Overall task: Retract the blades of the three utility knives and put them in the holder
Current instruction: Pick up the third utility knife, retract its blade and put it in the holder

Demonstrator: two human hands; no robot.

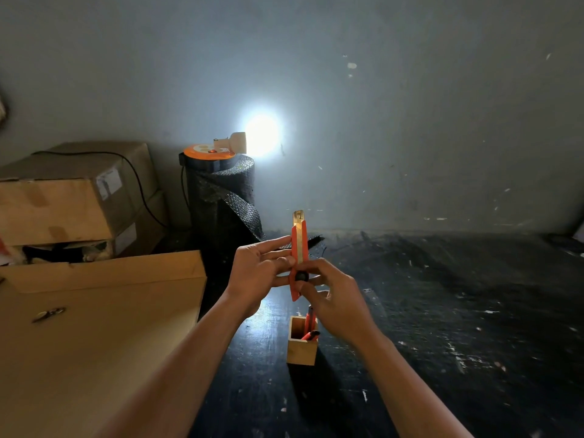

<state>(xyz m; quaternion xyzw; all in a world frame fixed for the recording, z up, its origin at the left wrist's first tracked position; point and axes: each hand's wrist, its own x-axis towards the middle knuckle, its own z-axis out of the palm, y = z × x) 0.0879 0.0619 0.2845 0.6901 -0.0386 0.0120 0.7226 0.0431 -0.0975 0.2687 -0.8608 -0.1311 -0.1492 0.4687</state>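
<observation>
Fingers of both hands grip an upright orange knife above the holder.

Both hands' grip closed, arms raised

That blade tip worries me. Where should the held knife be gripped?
Grip the knife on its orange body's lower half, coming from the sides as both hands do. The blade still sticks out the top, pointing up, so keep fingers below it.
</observation>
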